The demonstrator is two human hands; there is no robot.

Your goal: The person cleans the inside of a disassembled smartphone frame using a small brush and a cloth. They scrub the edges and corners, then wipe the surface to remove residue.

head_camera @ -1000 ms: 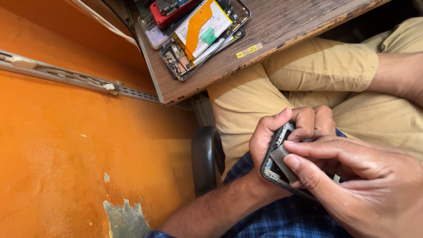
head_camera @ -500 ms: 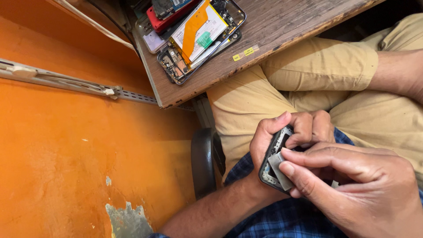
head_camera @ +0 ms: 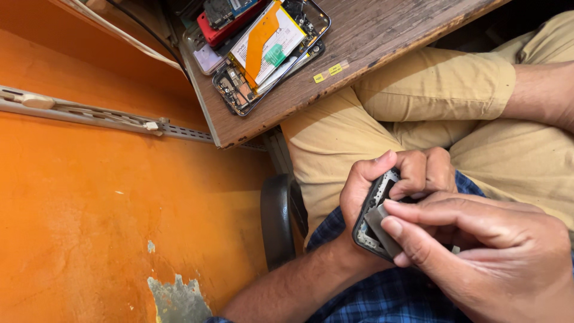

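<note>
1. The left hand (head_camera: 391, 179) is wrapped around an opened phone (head_camera: 372, 215), over the lap.
2. The right hand (head_camera: 478, 257) pinches a small grey part (head_camera: 382, 230) against the phone.
3. More opened phones (head_camera: 263, 54) lie well apart on the wooden bench (head_camera: 371, 42).

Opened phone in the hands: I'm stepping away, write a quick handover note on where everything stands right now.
Left hand: wrapped around the opened phone, holding it over the lap.
Right hand: thumb and forefinger pinch a small grey flat part against the phone's exposed inside.
Wooden desk: a pile of other opened phones, the top one with an orange strip across its battery.
Done: back is off. Left: whether the grey part is going in or coming out cannot be told.
</note>
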